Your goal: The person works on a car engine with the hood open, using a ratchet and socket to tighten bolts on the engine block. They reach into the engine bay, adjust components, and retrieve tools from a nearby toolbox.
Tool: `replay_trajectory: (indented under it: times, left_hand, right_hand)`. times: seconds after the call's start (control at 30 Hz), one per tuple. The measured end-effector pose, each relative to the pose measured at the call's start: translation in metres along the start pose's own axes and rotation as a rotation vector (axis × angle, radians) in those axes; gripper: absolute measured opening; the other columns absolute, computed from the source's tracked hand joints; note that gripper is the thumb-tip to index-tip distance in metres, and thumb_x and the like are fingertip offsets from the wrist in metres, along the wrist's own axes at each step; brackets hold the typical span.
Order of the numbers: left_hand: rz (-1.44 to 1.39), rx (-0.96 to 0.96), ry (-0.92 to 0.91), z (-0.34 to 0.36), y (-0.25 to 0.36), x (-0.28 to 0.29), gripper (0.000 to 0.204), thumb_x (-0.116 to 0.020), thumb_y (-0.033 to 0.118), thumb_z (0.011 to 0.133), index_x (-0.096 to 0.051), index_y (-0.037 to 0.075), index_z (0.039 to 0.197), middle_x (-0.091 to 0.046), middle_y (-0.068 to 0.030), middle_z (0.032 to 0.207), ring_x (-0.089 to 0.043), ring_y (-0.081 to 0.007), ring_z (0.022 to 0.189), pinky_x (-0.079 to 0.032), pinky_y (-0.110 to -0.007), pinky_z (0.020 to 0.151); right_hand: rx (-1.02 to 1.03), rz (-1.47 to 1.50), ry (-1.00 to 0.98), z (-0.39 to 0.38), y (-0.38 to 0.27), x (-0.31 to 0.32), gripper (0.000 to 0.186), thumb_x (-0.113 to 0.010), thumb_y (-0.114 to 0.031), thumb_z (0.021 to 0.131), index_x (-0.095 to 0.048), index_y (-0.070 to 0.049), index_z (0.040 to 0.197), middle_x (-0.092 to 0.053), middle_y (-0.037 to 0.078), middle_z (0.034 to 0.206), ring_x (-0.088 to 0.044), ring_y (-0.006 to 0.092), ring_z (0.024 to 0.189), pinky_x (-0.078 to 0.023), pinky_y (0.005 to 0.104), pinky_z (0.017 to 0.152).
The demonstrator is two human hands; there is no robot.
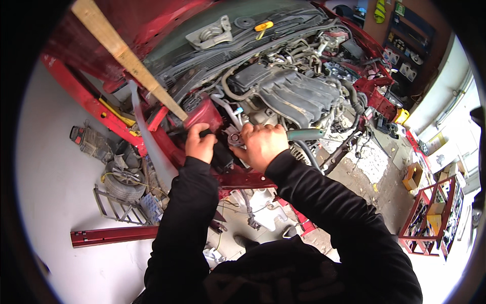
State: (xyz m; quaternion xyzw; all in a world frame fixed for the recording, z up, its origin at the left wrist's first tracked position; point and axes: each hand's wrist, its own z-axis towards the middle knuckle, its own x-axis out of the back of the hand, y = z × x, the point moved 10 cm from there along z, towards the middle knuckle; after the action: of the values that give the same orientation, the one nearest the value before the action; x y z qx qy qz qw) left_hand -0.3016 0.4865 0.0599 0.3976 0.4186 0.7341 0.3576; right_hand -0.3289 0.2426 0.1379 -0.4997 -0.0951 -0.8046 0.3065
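My right hand is wrapped round a ratchet wrench. Its green handle sticks out to the right of the fist, and the round metal head shows at the left, over the front corner of the engine bay. Beside it, my left hand is closed, with thumb and fingers bent round a dark part I cannot make out. Both hands are low at the front of the red car, next to the red inner wing. Behind them lies the engine with its black ribbed cover. What the ratchet head sits on is hidden.
A wooden prop slants down close to my left hand. A grey metal bracket and a yellow-handled tool lie by the windscreen. Car parts and a tyre are piled left; a red rack stands right.
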Motion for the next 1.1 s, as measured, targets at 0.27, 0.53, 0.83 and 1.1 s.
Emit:
replay_trajectory:
  times: [0.27,0.53,0.83,1.1]
  left_hand:
    - [0.480,-0.370,-0.330,-0.032,0.053,-0.052,0.035,-0.074,0.000,0.084,-0.070,0.003,0.119,-0.071,-0.0236,0.117,-0.071,-0.0472,0.101,-0.059,-0.050,0.086]
    - [0.505,-0.143,-0.783,-0.060,0.025,-0.094,0.027,-0.080,0.015,0.088,-0.078,0.008,0.113,-0.079,-0.0210,0.107,-0.074,-0.0455,0.105,-0.060,-0.052,0.089]
    - [0.529,-0.310,-0.340,-0.032,0.055,-0.052,0.014,-0.069,0.001,0.087,-0.075,0.004,0.099,-0.077,-0.0195,0.092,-0.077,-0.0409,0.087,-0.061,-0.047,0.077]
    - [0.397,-0.368,0.042,-0.020,0.068,-0.005,0.012,-0.068,-0.001,0.090,-0.075,0.000,0.100,-0.079,-0.0173,0.091,-0.078,-0.0318,0.080,-0.062,-0.040,0.077]
  right_hand:
    - [0.005,0.038,0.122,-0.019,-0.003,0.012,0.047,-0.079,-0.054,0.092,-0.067,-0.008,0.099,-0.075,0.009,0.086,-0.076,0.0315,0.081,-0.054,0.0518,0.077]
    - [0.013,-0.008,0.113,-0.043,-0.004,0.014,0.039,-0.078,-0.042,0.092,-0.066,-0.007,0.102,-0.073,0.010,0.088,-0.074,0.0317,0.079,-0.054,0.0511,0.076]
    - [0.033,0.087,0.071,-0.097,-0.024,0.023,0.021,-0.071,-0.026,0.093,-0.064,-0.008,0.102,-0.073,0.009,0.088,-0.075,0.0307,0.081,-0.056,0.0499,0.077]
    - [-0.046,0.168,-0.039,-0.120,-0.005,0.007,0.045,-0.087,-0.033,0.086,-0.063,-0.005,0.113,-0.073,0.013,0.089,-0.077,0.0349,0.081,-0.060,0.0475,0.072]
